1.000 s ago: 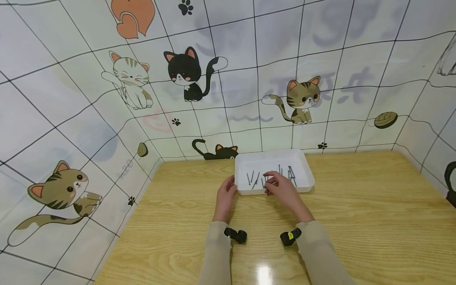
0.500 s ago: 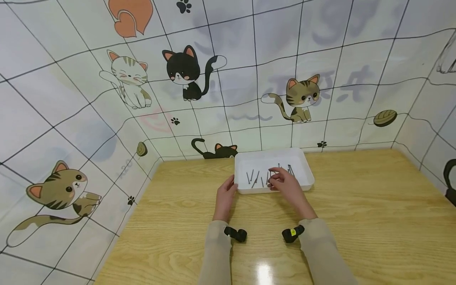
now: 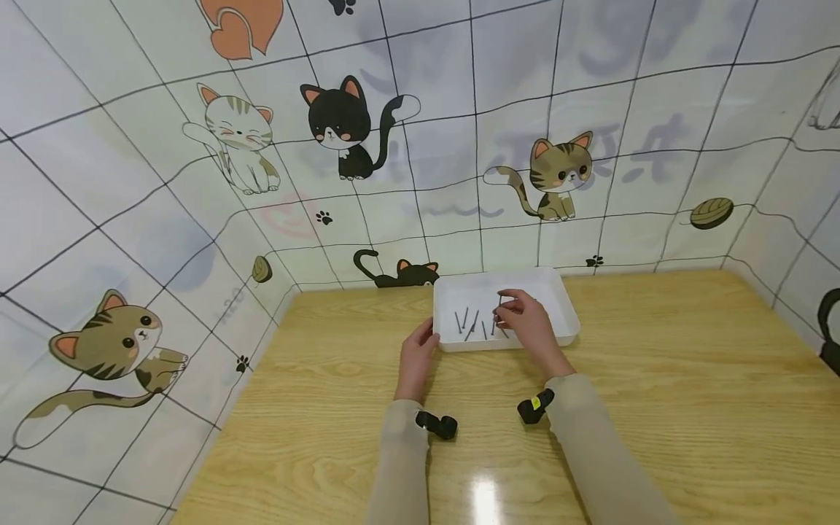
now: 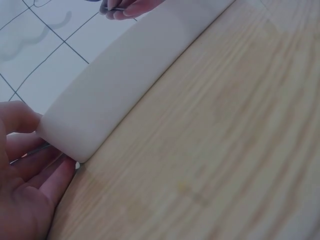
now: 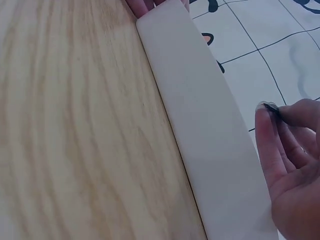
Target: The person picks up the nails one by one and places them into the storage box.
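Observation:
A shallow white tray (image 3: pixel 502 345) stands on the wooden table with several thin dark screws (image 3: pixel 474 322) lying in its left part. At its front left corner my left hand (image 3: pixel 417 362) holds the tray, thumb and fingers set against the walls. Over the tray's right half, my right hand (image 3: pixel 530 329) pinches a dark screw (image 3: pixel 500 299) upright between thumb and fingertips. The right wrist view shows the end of the pinched screw (image 5: pixel 271 107) at the fingertips, above the tray wall (image 5: pixel 215 135). My right hand hides part of the tray's floor.
The light wooden table (image 3: pixel 341 437) reaches around the tray. Behind stands a tiled-pattern backdrop (image 3: pixel 446 168) with cartoon cats, close to the tray's far edge. A black object (image 3: pixel 830 335) shows at the right edge.
My right hand has moved slightly up and away from the tray's front edge, with the screw now standing out between its fingers. The left hand has stayed at the corner.

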Demonstrator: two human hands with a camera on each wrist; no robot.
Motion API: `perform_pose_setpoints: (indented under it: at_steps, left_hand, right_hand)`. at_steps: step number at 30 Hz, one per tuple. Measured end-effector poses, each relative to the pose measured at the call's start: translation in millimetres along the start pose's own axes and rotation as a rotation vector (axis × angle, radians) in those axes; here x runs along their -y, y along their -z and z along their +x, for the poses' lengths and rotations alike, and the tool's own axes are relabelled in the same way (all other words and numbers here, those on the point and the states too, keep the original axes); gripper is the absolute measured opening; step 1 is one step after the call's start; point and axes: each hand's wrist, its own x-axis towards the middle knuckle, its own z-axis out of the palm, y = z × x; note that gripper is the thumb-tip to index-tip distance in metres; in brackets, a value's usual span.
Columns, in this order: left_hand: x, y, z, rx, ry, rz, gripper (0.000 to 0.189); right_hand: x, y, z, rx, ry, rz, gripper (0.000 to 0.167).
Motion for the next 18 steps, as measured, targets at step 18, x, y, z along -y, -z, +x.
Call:
perform_pose_setpoints:
  at_steps: [18]
  left_hand:
    - [0.4,3.1,-1.0,0.018,-0.004,0.034,0.041]
  right_hand:
    - [-4,-12,45.7,0.046,-0.087,-0.105,0.041]
